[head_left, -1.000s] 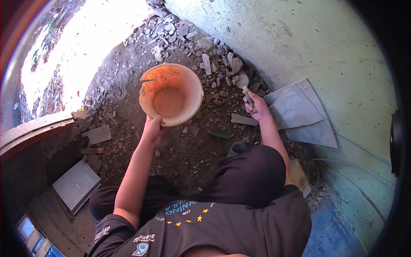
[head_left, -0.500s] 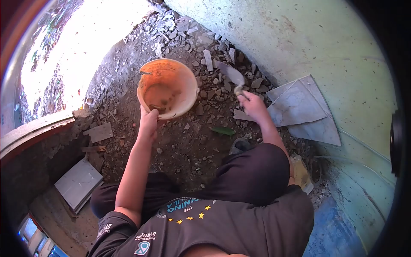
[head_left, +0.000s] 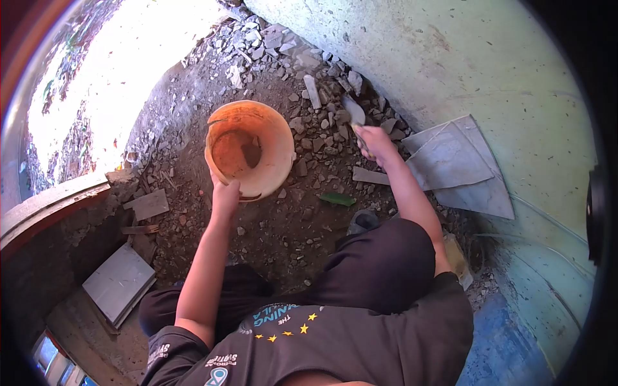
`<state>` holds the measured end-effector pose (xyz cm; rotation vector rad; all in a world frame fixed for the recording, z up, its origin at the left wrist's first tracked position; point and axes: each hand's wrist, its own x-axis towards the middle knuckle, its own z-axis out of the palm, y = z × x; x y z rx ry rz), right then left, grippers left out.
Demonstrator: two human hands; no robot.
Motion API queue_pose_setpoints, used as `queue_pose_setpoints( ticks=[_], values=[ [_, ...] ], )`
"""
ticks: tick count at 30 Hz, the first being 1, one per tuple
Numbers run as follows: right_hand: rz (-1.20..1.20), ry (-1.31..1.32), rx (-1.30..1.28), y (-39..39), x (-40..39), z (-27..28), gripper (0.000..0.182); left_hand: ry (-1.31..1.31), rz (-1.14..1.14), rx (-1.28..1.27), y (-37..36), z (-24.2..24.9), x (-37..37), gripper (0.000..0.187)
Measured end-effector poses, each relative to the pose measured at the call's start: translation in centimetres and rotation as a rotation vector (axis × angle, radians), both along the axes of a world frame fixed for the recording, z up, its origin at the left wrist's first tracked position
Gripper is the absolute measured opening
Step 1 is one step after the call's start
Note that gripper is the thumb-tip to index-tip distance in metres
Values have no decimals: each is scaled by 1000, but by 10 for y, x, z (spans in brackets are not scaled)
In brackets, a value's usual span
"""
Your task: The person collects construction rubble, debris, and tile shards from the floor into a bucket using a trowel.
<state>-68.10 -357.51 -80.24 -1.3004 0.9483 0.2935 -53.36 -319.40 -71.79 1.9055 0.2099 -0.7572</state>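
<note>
My left hand (head_left: 225, 196) grips the near rim of an orange bucket (head_left: 277, 151), which tilts so that its inside faces me. A dark clump of soil or stone lies inside it. To the right, my right hand (head_left: 375, 145) is closed round the handle of a trowel (head_left: 354, 111). The trowel's blade points away from me and its tip is among the rubble (head_left: 322, 132) near the wall. A green leaf (head_left: 337, 199) lies on the soil between my hands and my knee.
Broken tile slabs (head_left: 450, 157) lean against the pale green wall (head_left: 476, 64) on the right. More tiles (head_left: 119, 283) are stacked at the lower left, beside a low ledge (head_left: 58, 199). Thin pipes or cables run along the wall at the right.
The bucket has come slightly nearer to me and a dark clump now shows inside it. The trowel has turned, with its blade now down in the rubble.
</note>
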Motion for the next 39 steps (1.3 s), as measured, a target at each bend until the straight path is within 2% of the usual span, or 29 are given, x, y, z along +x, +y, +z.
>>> queue_pose_setpoints(
  ticks=[1,3,4,6,8,10,11,12,14,15,16,18,20,22,26,28,30,32,34,35,37,38,39],
  values=[
    [4,-1,-2,-4,11,0,26,-20,-29,24,3,-2,4,76],
    [-200,-44,376,-10,28,-1,24,35,-8,-1,6,-5,12,82],
    [-202,-52,375,-7,29,-3,24,93,6,-24,6,-6,16,89],
    [-223,-89,483,0,24,-5,24,75,27,-61,7,-18,14,89],
    [-236,-77,484,12,16,6,26,59,55,-99,1,-15,12,89],
    [-39,-6,125,35,10,15,29,101,64,-78,-14,8,3,87],
    [-56,-109,88,47,4,-6,32,101,67,-74,-17,11,1,87],
    [-55,-108,92,51,7,-4,32,120,35,-53,-20,13,0,88],
    [-241,-86,209,53,12,2,32,138,1,-27,-27,19,-5,90],
    [-306,-98,383,40,15,2,31,138,-7,-40,-32,24,-7,89],
    [-310,-104,387,24,17,-5,31,137,-19,-52,-36,27,-7,89],
    [-259,-244,806,3,13,-15,29,135,-17,-48,-39,29,-7,86],
    [-227,-273,817,2,7,-17,29,125,-13,-50,-41,31,-4,84],
    [-239,-287,716,15,-2,-10,29,191,39,-128,-41,32,-4,74],
    [-189,-369,550,46,-16,13,28,217,55,-122,-38,21,-11,66],
    [-46,-345,338,67,-16,38,29,181,71,-131,-35,7,-12,69],
    [265,-427,172,81,-21,42,35,180,127,-241,-36,4,-12,64],
    [332,-797,-716,104,-21,30,42,208,104,-332,-26,-2,-5,54],
    [318,-617,-641,110,-19,49,45,221,185,-318,-19,-2,-7,43],
    [308,-597,-653,110,-17,47,45,274,204,-366,-4,-18,-1,40],
    [385,-697,-761,108,-17,43,45,351,189,-408,24,-46,9,37],
    [360,-669,-773,110,-16,43,45,404,239,-467,33,-52,12,37],
    [449,-669,-823,111,-16,44,46,460,292,-522,39,-54,9,37]
  ],
)
